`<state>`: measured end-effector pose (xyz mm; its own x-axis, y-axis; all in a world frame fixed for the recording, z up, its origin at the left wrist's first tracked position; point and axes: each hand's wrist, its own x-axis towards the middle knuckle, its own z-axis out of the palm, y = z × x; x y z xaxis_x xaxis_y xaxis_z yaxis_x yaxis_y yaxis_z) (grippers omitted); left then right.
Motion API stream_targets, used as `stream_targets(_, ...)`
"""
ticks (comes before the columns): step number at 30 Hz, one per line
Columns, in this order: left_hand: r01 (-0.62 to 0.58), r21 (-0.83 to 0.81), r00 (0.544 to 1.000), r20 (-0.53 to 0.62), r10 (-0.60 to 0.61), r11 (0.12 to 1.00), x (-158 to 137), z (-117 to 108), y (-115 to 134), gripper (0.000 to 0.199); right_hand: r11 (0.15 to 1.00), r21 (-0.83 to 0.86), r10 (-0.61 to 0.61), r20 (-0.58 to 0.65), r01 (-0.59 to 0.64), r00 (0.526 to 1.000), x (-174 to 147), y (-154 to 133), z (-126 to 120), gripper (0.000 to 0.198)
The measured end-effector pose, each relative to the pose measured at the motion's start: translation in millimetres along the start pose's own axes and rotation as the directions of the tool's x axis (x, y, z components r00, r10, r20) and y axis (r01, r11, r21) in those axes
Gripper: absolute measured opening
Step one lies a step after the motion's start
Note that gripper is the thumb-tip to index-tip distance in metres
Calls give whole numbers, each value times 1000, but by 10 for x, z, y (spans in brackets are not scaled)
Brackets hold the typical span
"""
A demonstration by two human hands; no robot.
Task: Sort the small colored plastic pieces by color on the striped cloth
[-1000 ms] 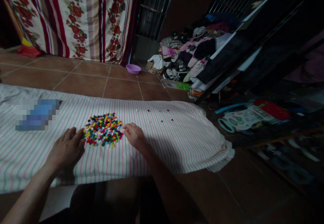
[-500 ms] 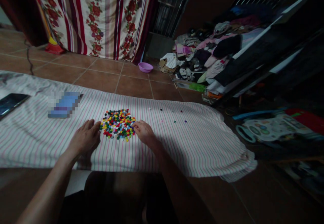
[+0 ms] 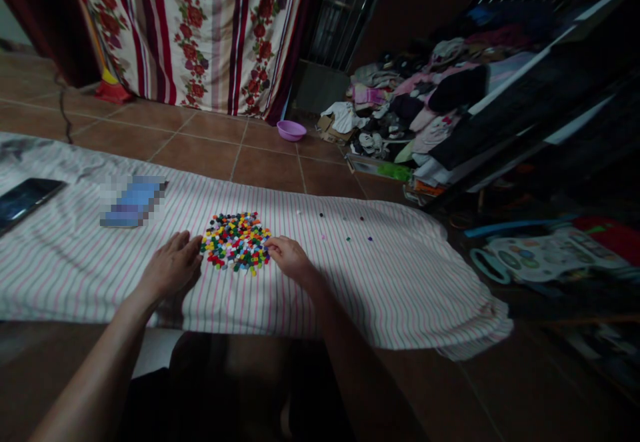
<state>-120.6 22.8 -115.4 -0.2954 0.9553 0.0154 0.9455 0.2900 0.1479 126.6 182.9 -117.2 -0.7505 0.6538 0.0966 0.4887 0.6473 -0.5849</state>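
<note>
Bare hands (dark clothing below)

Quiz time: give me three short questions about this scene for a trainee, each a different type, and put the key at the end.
1. True or false: the purple basin stands on the tiled floor.
2. Multiple choice: where is the right hand in relation to the pile of coloured pieces?
A) at its left edge as pictured
B) at its right edge as pictured
C) well away from it
3. Short answer: which of the two hands is nearer to the dark-screened device?

Key: 1. True. 2. B. 3. The left hand.
</note>
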Motion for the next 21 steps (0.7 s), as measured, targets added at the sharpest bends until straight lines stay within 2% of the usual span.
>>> stream_targets(7, -4, -13, 999, -45, 3, 1000, 2, 116, -67, 51, 997, 81, -19, 26, 17, 999, -30, -10, -53, 25)
stream_targets(14, -12, -8, 997, -83, 11, 1000, 6, 212, -128, 49, 999, 8, -44, 53, 44, 998, -60, -19, -51, 27)
stream_targets(21, -6, -7, 997, -75, 6, 1000, 4, 173, -111, 48, 997, -15, -79, 47, 79, 996, -93, -35, -26, 25)
